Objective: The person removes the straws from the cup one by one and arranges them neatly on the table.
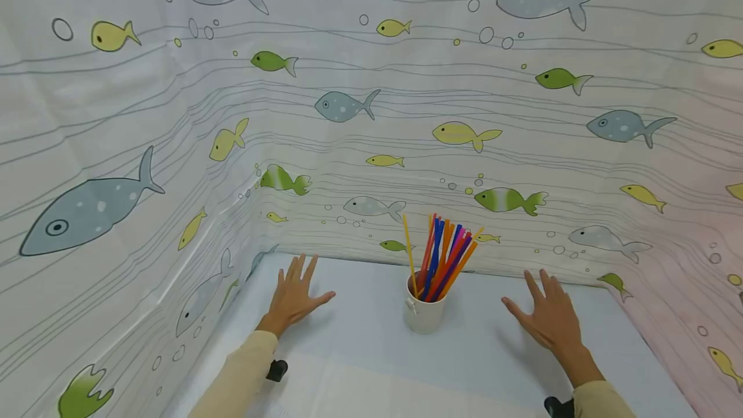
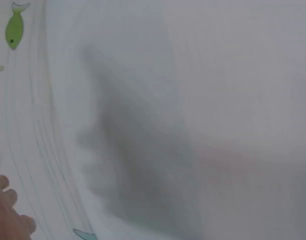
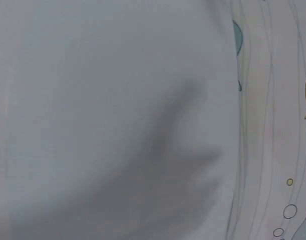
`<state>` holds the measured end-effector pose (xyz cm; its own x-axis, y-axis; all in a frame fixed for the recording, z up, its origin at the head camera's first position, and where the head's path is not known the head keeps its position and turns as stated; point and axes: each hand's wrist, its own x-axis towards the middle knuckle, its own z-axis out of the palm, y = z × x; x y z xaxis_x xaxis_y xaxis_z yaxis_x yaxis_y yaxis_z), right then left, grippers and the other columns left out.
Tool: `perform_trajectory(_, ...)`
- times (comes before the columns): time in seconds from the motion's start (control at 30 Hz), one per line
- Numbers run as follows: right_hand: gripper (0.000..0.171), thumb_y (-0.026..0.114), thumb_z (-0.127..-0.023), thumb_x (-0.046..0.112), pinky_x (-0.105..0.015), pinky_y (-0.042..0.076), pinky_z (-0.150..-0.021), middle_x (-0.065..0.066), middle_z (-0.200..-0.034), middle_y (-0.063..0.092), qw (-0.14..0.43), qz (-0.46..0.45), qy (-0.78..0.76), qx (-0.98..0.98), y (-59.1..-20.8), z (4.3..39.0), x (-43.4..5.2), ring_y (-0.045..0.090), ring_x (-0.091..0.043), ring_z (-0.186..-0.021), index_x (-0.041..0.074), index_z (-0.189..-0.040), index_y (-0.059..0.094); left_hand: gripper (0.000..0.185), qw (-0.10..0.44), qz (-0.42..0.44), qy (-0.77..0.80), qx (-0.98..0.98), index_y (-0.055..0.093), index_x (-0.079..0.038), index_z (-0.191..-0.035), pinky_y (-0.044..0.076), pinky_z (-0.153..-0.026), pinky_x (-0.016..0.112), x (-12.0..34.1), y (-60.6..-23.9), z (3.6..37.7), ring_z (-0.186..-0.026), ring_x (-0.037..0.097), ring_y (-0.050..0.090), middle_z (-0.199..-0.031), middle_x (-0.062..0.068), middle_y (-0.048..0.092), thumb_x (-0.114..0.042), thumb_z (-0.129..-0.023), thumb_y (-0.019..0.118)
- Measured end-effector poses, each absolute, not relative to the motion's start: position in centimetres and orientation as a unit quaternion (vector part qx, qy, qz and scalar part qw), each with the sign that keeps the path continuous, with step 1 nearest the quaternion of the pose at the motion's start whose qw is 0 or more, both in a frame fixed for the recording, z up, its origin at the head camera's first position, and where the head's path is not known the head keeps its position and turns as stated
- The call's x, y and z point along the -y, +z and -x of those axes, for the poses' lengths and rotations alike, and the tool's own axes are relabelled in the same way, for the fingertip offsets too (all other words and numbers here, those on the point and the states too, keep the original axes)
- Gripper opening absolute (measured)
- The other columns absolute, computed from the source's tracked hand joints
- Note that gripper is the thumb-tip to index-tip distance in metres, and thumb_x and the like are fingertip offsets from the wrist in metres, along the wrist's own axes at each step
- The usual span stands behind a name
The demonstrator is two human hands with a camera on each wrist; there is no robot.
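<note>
A white cup (image 1: 425, 316) with a small handle stands on the table between the two hands in the head view. Several colourful drinking-straw-like sticks (image 1: 447, 257) in orange, blue, red, purple and yellow lean in it. My left hand (image 1: 294, 297), fingers spread and holding nothing, hovers to the left of the cup. On the other side, my right hand (image 1: 548, 315) is likewise spread, with nothing in it. Shadows of both hands fall on the tabletop in the wrist views. Part of the left hand (image 2: 10, 215) shows at the left wrist view's lower left edge.
The pale table (image 1: 354, 353) meets a white curtain (image 1: 325, 224) printed with fish, which closes off the back and both sides. Black wrist mounts (image 1: 277, 370) show under the cuffs.
</note>
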<state>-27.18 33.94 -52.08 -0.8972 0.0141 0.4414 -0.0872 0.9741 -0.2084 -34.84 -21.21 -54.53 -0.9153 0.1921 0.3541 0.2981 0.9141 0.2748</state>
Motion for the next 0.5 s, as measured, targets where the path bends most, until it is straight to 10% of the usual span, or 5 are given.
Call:
perform_trajectory(0.27, 0.047, 0.066, -0.094, 0.024, -0.040, 0.054, -0.088, -0.018, -0.119, 0.058, 0.330, -0.026, 0.358, 0.873, -48.5, 28.7, -30.0, 0.060, -0.035, -0.108, -0.002, -0.131, 0.053, 0.111, 0.101, 0.133, -0.514, 0.841, 0.003, -0.012, -0.156, 0.030, -0.114, 0.046, 14.7, -49.2, 35.8, -0.142, 0.028, 0.030, -0.155, 0.014, 0.029, -0.049, -0.082, 0.076)
perform_trajectory(0.5, 0.037, 0.070, -0.092, 0.017, -0.007, 0.049, -0.078, -0.014, -0.108, 0.066, 0.342, -0.046, 0.461, 0.817, -46.6, 29.1, -25.2, 0.066, -0.029, -0.100, -0.001, -0.123, 0.060, 0.120, 0.080, 0.192, -0.592, 0.779, 0.003, -0.018, -0.156, 0.035, -0.111, 0.035, 9.2, -49.4, 35.6, -0.137, 0.021, 0.039, -0.149, 0.011, 0.039, -0.039, -0.073, 0.086)
